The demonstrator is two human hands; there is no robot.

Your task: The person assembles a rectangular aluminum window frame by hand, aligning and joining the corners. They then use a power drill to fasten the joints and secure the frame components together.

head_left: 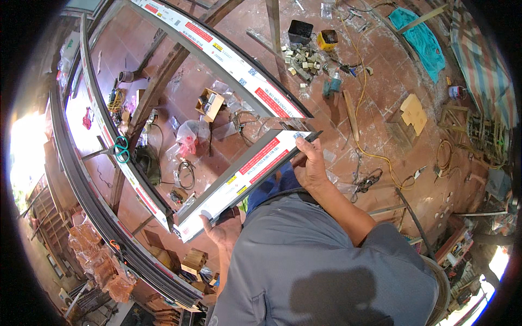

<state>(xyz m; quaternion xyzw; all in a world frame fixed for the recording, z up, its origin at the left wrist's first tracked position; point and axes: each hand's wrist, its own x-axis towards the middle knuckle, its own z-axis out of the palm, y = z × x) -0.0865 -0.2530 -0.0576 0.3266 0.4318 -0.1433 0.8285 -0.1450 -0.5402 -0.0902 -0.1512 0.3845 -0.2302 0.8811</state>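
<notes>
Both my hands hold a short window-frame profile [244,176] with mitred ends, its face covered in white film with red and yellow print. My left hand [224,227] grips its lower-left end, thumb on the film and fingers underneath. At the opposite end, my right hand [311,162] has its thumb on top, fingers mostly hidden below. A long filmed profile [217,51] ends just beyond the right end, with a narrow gap between. Another long profile [136,183] reaches the left end; whether they touch I cannot tell. Scissors [120,150] with turquoise handles lie across that profile.
More dark profiles [103,212] run along the left. On the tiled floor are an open carton [209,104], a heap of small blocks [302,58], a black bucket [299,32], a yellow container [327,40] and a yellow cable [375,155]. Turquoise cloth [421,43] lies far right.
</notes>
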